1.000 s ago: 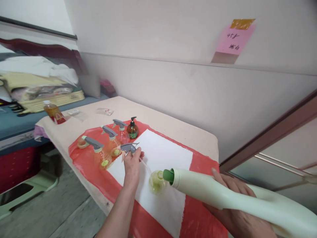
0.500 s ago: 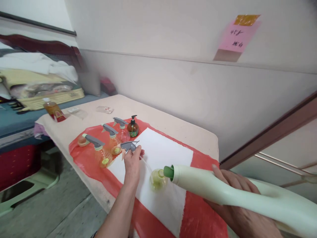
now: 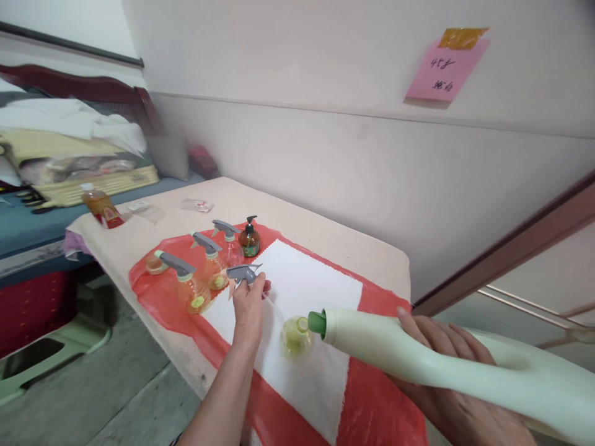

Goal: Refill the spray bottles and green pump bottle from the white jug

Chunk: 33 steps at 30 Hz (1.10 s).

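Tilted with its spout (image 3: 317, 323) just beside the bottle (image 3: 296, 341) on the sheet (image 3: 302, 279), the jug (image 3: 372, 336) looks heavy and slick, best held where the right hand (image 3: 449, 337) wraps it; the left hand (image 3: 248, 308) pinches a light sprayer (image 3: 242, 272).

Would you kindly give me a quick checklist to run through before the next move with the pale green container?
1. Right hand grips the pale green container: ok.
2. Green spout at the mouth of the small clear bottle: ok, though whether they touch, cannot tell.
3. Small clear bottle rests on the white sheet: ok.
4. Spray head off that bottle, in the left hand: ok.
5. Lower end of the spray head's tube clear of the bottle: cannot tell.
6. Liquid flowing: cannot tell.
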### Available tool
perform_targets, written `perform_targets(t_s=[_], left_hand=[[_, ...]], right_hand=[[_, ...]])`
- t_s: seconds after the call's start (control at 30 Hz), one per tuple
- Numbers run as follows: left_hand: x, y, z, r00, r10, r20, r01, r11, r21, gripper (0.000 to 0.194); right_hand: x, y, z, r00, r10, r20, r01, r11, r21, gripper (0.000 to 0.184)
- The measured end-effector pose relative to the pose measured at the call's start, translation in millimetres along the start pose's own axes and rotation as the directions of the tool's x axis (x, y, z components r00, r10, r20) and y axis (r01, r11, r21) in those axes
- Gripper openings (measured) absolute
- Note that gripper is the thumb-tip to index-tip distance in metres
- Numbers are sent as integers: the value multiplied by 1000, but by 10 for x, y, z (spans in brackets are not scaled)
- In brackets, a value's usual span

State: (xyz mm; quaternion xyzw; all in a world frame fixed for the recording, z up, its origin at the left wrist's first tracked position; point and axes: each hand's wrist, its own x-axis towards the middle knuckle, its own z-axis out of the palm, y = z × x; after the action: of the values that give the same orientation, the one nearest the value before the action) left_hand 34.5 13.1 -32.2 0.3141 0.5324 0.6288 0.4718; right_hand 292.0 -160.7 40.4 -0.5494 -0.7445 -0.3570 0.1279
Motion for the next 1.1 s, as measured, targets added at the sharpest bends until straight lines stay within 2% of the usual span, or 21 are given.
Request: perform_targets(t_s=[0.1,0.27,0.8,1.1], left_hand=[[4,1,-3,1000,3,6,-3,1000,0,27],[16,-9,5,1000,-23,11,23,1000,-8,28],[21,-13,2,999,-41,5,41,999,-23,27],[38,-27,-6,998,-56,7,56,997,-43,28]], right_hand=[[-2,-1,7,995,-66,69,71,994,-80,57],[37,-21,-14,995,-62,72,68,994,-83,63],[1,12,-2,993,-47,109,56,995,-78,54],[62,10,-55,991,-110,76,118,985,-123,48]])
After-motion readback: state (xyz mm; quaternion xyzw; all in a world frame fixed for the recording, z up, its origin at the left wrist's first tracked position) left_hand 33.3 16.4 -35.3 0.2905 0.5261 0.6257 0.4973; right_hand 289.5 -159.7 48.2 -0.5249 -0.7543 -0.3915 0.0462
